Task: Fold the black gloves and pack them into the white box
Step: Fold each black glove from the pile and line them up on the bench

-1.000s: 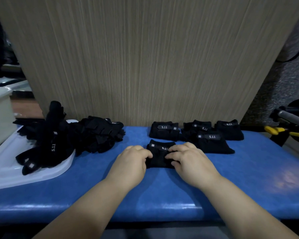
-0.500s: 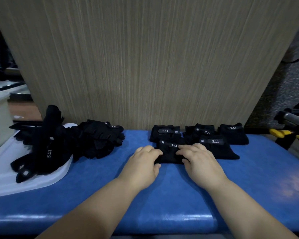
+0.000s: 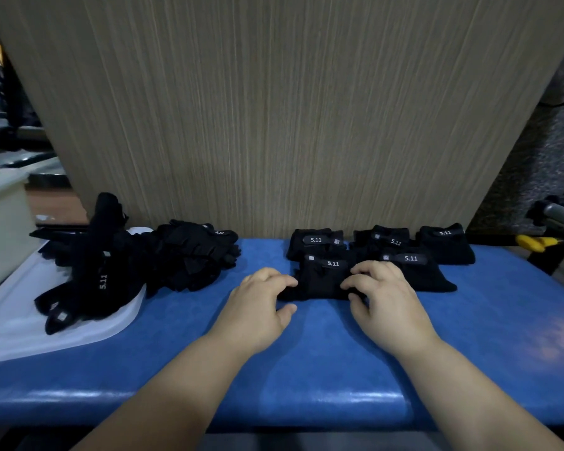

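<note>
Both hands are on one folded black glove lying on the blue table: left hand has its fingers curled over the glove's left edge with the thumb at the near corner, right hand has its fingers curled over the right edge, both gripping. Four more folded gloves sit just behind and to the right of it, packed close. Left of it, a heap of unfolded gloves spills off a white tray; the white box is farther left, its inside hidden.
</note>
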Demonstrator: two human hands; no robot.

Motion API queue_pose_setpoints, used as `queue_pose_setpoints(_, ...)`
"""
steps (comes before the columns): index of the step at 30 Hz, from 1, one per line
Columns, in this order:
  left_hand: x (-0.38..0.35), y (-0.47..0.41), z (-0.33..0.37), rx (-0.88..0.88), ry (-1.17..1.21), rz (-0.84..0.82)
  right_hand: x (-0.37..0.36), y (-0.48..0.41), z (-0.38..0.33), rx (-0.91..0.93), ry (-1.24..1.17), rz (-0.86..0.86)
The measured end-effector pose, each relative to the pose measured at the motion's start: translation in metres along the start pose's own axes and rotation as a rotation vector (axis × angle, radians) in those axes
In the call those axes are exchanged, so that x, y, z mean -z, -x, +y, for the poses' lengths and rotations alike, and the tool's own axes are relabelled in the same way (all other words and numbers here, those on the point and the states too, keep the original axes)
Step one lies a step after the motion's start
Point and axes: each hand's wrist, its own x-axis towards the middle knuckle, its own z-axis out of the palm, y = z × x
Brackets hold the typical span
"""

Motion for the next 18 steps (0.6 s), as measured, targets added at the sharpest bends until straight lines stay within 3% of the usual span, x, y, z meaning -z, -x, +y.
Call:
queue_pose_setpoints(6,0.031,0.029,-0.026,0.114,-0.135,0.134,0.009,-0.005,-0.029,0.114,-0.018,0.026)
queue_pose_setpoints(13,0.061,0.050,-0.064,0.358,-0.239,0.300,-0.017,-0.029,-0.110,0.102,-0.272,-0.313)
queue_pose_setpoints(18,0.058,0.057,-0.074,0.376,-0.211,0.323,-0.055,-0.073,-0.163,0.028,-0.406,-0.262)
